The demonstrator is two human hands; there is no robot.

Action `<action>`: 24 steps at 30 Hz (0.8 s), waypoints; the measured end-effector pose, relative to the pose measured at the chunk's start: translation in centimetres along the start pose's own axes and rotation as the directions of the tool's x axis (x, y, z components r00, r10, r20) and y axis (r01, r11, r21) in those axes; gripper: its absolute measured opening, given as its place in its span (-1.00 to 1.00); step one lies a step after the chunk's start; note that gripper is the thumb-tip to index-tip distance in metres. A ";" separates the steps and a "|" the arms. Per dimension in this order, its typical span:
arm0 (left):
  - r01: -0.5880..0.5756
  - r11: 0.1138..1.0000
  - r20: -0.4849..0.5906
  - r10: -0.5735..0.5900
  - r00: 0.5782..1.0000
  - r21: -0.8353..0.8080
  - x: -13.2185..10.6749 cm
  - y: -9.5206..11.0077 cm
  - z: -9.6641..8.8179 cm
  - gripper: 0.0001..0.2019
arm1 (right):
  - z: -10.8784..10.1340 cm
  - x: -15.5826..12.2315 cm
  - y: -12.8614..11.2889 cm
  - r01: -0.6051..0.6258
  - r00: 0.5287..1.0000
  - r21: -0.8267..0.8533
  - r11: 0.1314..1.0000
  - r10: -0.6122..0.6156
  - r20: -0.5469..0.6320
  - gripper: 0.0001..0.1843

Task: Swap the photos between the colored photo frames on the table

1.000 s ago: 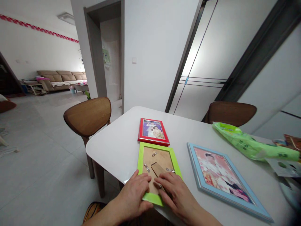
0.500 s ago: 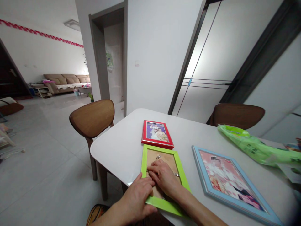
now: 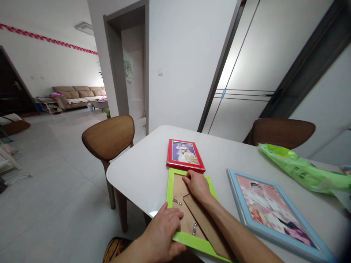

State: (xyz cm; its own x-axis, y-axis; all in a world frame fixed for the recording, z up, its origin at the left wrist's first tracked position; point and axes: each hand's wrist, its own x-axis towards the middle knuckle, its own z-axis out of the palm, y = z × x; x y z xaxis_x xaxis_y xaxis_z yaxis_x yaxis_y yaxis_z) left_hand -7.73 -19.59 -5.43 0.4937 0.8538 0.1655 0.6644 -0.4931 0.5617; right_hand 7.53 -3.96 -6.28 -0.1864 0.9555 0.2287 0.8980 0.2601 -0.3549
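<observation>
The green frame (image 3: 170,188) lies back side up on the desk (image 3: 139,175), just near of the red frame (image 3: 185,153). The left hand (image 3: 163,228) has bent fingers over its near left corner; the right hand's (image 3: 199,185) bent fingers are at its far part. Whether either clamps, I cannot tell.
</observation>
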 end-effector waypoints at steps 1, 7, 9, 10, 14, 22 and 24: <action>0.002 1.000 0.006 -0.002 1.000 0.002 -0.1 0.0 -0.1 -0.67 | 0.0 0.3 0.2 -0.028 1.000 -0.007 1.000 0.028 -0.002 -0.79; 0.008 0.999 0.048 -0.010 0.999 0.038 -0.3 0.0 -0.7 -0.72 | -0.2 1.3 0.4 -0.113 0.994 0.003 0.994 0.113 -0.007 -0.79; 0.013 0.998 0.044 -0.016 0.999 0.054 -0.4 0.1 -1.0 -0.74 | -0.4 1.1 0.2 -0.129 0.992 0.023 0.991 0.129 -0.017 -0.79; 0.017 0.998 0.038 -0.020 0.999 0.063 -0.5 0.1 -1.1 -0.75 | -0.5 0.9 0.2 -0.133 0.991 0.036 0.990 0.134 -0.022 -0.79; 0.040 0.994 0.038 -0.044 0.998 0.101 -1.1 0.5 -1.7 -0.71 | -1.2 0.4 0.4 -0.119 0.992 0.123 0.985 0.123 -0.023 -0.77; -0.036 0.970 0.162 -0.003 0.987 0.239 0.8 2.3 0.6 -0.40 | -3.1 -1.9 1.4 -0.030 0.997 0.367 0.930 0.054 -0.057 -0.72; -0.062 0.965 0.183 0.015 0.983 0.254 1.5 2.6 1.8 -0.48 | -3.7 -3.1 2.2 -0.040 0.994 0.418 0.907 0.079 -0.074 -0.72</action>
State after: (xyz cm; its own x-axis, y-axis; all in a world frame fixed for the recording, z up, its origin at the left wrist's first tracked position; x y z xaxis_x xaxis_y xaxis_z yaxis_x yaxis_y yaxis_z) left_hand -4.21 -19.91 -5.18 0.5974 0.8016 0.0229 0.7536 -0.5709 0.3259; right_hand 11.54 -6.84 -4.45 -0.0850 0.9599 0.2670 0.6557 0.2556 -0.7105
